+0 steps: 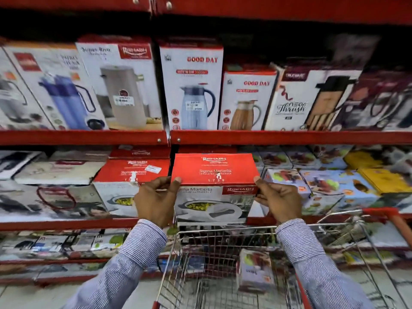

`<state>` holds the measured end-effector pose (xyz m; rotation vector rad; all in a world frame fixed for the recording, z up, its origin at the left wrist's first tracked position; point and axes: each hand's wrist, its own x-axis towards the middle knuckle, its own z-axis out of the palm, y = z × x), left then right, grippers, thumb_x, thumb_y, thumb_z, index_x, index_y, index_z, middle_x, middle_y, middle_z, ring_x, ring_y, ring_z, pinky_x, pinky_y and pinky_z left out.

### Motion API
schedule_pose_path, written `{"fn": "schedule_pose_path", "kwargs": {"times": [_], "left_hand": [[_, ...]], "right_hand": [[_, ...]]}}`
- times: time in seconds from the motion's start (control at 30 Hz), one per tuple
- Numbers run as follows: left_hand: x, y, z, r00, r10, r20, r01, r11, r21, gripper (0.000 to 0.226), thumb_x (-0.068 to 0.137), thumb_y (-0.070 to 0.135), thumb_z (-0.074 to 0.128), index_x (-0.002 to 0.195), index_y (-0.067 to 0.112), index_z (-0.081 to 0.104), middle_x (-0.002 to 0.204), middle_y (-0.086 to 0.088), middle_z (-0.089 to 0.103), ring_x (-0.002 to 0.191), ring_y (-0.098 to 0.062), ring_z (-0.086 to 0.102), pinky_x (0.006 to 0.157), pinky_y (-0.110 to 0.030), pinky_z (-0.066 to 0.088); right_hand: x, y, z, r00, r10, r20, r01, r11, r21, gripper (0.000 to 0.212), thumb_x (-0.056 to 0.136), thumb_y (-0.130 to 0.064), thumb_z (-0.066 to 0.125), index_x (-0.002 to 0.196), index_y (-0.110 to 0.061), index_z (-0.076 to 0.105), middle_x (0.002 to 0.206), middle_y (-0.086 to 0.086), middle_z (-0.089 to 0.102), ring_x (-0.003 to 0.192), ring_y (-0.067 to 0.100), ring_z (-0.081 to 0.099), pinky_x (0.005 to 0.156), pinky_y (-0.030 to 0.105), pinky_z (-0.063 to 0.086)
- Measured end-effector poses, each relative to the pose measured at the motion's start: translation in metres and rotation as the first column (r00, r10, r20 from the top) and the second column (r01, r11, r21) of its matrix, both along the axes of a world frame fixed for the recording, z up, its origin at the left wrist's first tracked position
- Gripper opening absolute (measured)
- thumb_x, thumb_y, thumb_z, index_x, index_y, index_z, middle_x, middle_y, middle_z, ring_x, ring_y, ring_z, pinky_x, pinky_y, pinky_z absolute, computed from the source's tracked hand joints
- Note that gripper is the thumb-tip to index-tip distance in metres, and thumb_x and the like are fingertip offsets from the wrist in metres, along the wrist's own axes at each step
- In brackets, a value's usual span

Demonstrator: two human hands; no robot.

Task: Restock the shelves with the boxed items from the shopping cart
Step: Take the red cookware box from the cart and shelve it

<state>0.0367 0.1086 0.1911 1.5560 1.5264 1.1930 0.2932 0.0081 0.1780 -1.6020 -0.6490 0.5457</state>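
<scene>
I hold a red-and-white casserole box (215, 175) between both hands, level with the middle shelf (66, 224). My left hand (156, 199) grips its left side and my right hand (278, 201) grips its right side, thumbs on the red top. A matching box (124, 181) sits on that shelf just to the left, touching or nearly touching. Below my arms stands the wire shopping cart (223, 233), with one small pale box (256, 270) upright inside it.
The upper shelf (289, 137) carries flask and jug boxes (191, 85) side by side. Colourful boxes (323, 184) fill the middle shelf to the right. A lower shelf (55, 244) holds flat packs. The cart's red handle (396, 221) is at right.
</scene>
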Motion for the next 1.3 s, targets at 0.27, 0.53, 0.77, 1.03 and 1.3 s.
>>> {"fn": "schedule_pose_path", "kwargs": {"times": [0.27, 0.53, 0.77, 1.03, 1.3], "left_hand": [[0.008, 0.026, -0.019, 0.999, -0.010, -0.031, 0.008, 0.999, -0.039, 0.035, 0.089, 0.036, 0.065, 0.114, 0.013, 0.073, 0.097, -0.018, 0.078, 0.077, -0.026, 0.068, 0.076, -0.024, 0.045], [0.014, 0.038, -0.051, 0.999, 0.012, -0.042, -0.017, 0.994, -0.108, 0.034, 0.090, 0.033, 0.063, 0.116, 0.013, 0.072, 0.097, -0.017, 0.078, 0.071, -0.020, 0.067, 0.070, -0.020, 0.043], [0.021, 0.040, -0.061, 0.997, 0.067, -0.032, -0.069, 0.995, -0.066, 0.031, 0.089, 0.026, 0.066, 0.118, 0.015, 0.070, 0.101, -0.009, 0.078, 0.063, -0.006, 0.063, 0.066, -0.016, 0.050], [0.028, -0.001, -0.088, 0.918, -0.180, -0.352, 0.181, 0.983, -0.030, 0.078, 0.088, 0.044, 0.059, 0.153, 0.019, 0.022, 0.161, -0.008, 0.027, 0.148, -0.030, 0.027, 0.117, -0.050, 0.031], [0.055, -0.051, -0.153, 0.452, -0.440, -0.776, 0.641, 0.766, -0.061, 0.097, 0.077, 0.068, 0.045, 0.155, 0.023, 0.009, 0.165, -0.014, 0.004, 0.150, -0.045, -0.001, 0.118, -0.066, 0.008]], "right_hand": [[-0.010, 0.035, -0.023, 0.998, 0.013, -0.066, -0.011, 0.999, 0.032, 0.020, 0.078, -0.024, 0.077, 0.059, -0.029, 0.078, 0.071, -0.003, 0.078, 0.065, 0.015, 0.076, 0.057, 0.020, 0.059], [-0.002, 0.060, -0.055, 0.992, 0.013, -0.128, -0.020, 0.998, -0.055, 0.008, 0.078, -0.024, 0.077, 0.074, -0.018, 0.080, 0.083, 0.012, 0.078, 0.072, 0.021, 0.076, 0.072, 0.039, 0.063], [0.009, 0.064, -0.070, 0.993, 0.094, -0.075, -0.104, 0.985, -0.137, 0.033, 0.072, -0.048, 0.076, 0.066, -0.016, 0.078, 0.073, 0.010, 0.078, 0.073, 0.021, 0.077, 0.078, 0.046, 0.062], [0.014, 0.051, -0.068, 0.925, 0.367, 0.101, -0.332, 0.907, -0.260, 0.056, 0.083, -0.039, 0.070, 0.134, -0.020, 0.055, 0.131, 0.002, 0.063, 0.122, 0.014, 0.058, 0.098, 0.026, 0.044], [0.023, -0.031, -0.115, 0.923, 0.304, 0.235, -0.171, 0.873, -0.457, 0.067, 0.086, -0.038, 0.066, 0.144, -0.015, 0.042, 0.111, 0.000, 0.067, 0.093, 0.002, 0.061, 0.084, 0.012, 0.048]]}}
